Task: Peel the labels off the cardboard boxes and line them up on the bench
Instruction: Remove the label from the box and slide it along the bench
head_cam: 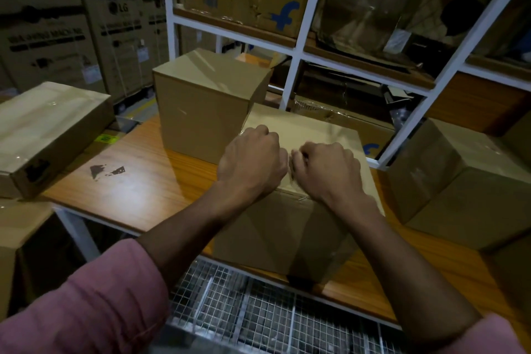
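- Both my hands sit on top of the middle box [290,210], which stands on the bench [138,181] right in front of me
- My left hand [253,162] is curled into a fist over the box's top near its left edge; whether that grip holds a strip of tape or only presses down, I cannot tell, since the fingers are tucked under
- My right hand [330,171] is curled too, its fingertips pinching at something pale and crinkled just beside the left hand; it looks like a lifted edge of label or clear tape, though blur keeps me from being sure
- To do this step well, I judge I should keep the left hand pinning the box so it does not slide, and draw the lifted edge back low and slow along the top, so the label comes away whole and not in shreds
- The tall box [201,106] stands behind the middle box to the left, touching or nearly touching it, so it limits a pull away from me
- A flat long box [48,132] lies well to the left of the middle box, at the bench's end, and another carton [459,178] sits close on the right
- White shelving [298,49] rises behind the middle box
- A dark scrap of residue [106,172] marks the bench left of the middle box, where I see free room for lining labels up
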The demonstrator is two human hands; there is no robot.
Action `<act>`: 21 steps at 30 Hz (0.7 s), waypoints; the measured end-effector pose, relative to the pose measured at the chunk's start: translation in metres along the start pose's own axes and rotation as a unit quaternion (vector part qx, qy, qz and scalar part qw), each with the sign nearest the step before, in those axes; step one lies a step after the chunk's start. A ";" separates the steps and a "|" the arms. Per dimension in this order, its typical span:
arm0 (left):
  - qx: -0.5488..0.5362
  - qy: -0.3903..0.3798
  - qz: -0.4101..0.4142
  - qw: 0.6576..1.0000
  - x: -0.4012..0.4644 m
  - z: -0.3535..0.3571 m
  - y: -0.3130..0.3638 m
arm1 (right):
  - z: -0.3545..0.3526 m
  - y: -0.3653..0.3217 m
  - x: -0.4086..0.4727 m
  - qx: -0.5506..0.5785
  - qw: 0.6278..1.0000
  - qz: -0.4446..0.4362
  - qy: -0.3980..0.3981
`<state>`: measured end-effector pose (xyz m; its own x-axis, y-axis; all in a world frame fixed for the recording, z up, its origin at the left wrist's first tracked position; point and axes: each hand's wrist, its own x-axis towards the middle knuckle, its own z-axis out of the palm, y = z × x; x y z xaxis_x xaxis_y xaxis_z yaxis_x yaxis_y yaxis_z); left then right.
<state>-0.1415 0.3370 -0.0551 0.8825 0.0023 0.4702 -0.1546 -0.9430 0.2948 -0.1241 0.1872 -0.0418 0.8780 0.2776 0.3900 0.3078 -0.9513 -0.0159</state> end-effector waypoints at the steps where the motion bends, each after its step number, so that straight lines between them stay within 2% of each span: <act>1: -0.002 0.016 -0.007 1.000 -0.003 -0.001 0.000 | -0.001 0.000 -0.003 0.013 1.000 0.011 0.013; 3: 0.001 0.043 -0.010 0.999 -0.006 -0.003 0.002 | -0.004 0.010 -0.015 0.069 0.998 -0.008 -0.001; 5: 0.005 0.059 0.001 0.998 -0.008 -0.003 0.002 | -0.012 0.021 -0.035 0.090 0.993 -0.038 -0.068; 8: 0.027 0.068 0.050 0.996 -0.002 0.001 0.004 | -0.015 0.034 -0.059 -0.016 0.986 -0.044 -0.162; 13: 0.026 0.058 0.106 0.992 0.019 0.018 0.010 | -0.009 0.049 -0.051 -0.056 0.988 -0.018 -0.141; 17: 0.060 0.011 0.200 0.978 0.024 0.039 -0.014 | 0.000 0.064 -0.025 -0.067 0.988 -0.022 -0.138; 21: 0.103 -0.072 0.178 0.976 0.026 0.039 -0.036 | 0.011 0.063 0.002 -0.052 0.989 -0.022 -0.136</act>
<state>-0.0956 0.3582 -0.0863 0.8445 -0.3714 0.3858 -0.3841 -0.9221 -0.0469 -0.0993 0.1290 -0.0520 0.9353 0.3305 0.1267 0.3201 -0.9425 0.0956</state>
